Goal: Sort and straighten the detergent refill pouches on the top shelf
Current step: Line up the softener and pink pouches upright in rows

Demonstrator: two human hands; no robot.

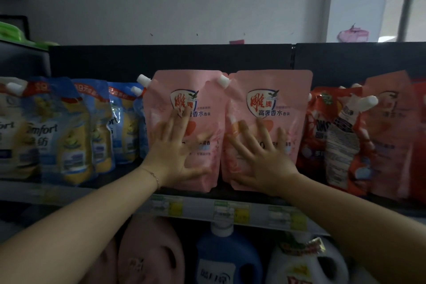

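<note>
Left hand (175, 152), fingers spread wide and straight, presses flat on the front of the left pink pouch (161, 99). The right hand (260, 157), equally splayed, presses on the right pink pouch (288, 90); neither hand grips anything. A thin bracelet (154, 175) circles the left wrist.

Both pouches stand upright side by side at the centre of the top shelf (258, 198), against its black back panel (184, 57). The right pouch's white cap (223, 80) overlaps the upper corner of its neighbour.

At 9 o'clock, blue pouches (69, 127) lean in a loose row, the nearest touching the left pink pouch. At 3 o'clock, red pouches (320, 122) crowd the right pink pouch. One tilted pouch (341, 140) shows its printed back, its cap pointing to 2 o'clock.

Price tags (230, 211) line the shelf edge at 6 o'clock. Below them stand a pink bottle (149, 249), a blue bottle (226, 251) and a white bottle (306, 267). A green object (13, 32) sits at 10 o'clock.
</note>
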